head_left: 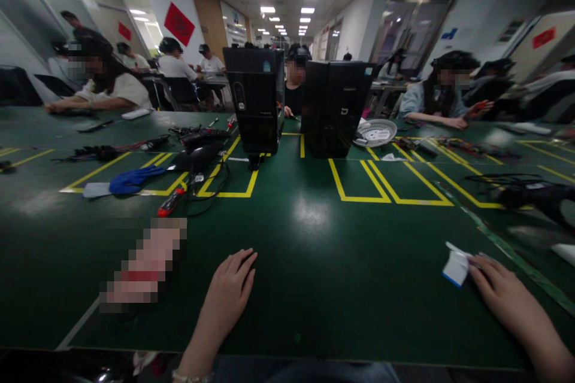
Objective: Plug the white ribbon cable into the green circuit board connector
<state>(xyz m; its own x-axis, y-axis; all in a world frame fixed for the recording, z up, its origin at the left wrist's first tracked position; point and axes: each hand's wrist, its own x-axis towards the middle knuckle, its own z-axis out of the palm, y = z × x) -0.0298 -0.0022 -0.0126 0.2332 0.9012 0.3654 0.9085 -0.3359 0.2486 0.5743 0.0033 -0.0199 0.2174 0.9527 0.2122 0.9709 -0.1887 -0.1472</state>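
Note:
My left hand [230, 284] rests palm down on the green table [296, 287], its fingers stretched out and nothing in them. Over at the right, my right hand [498, 287] has its fingertips closed on the edge of a small white folded piece with a blue edge [456, 266]. That piece is flat and thin; its exact kind cannot be made out. Left of my left hand lies a blurred-out flat pinkish item [148, 266]. A red and black screwdriver handle [171, 202] lies just beyond it.
Two black computer towers [254, 102] [336, 108] stand upright ahead. A blue glove [135, 181], a black cable [220, 191] and tangled wires [99, 151] lie at the left. A white round basket [376, 131] and more black cables [534, 191] are at the right. Several people sit around.

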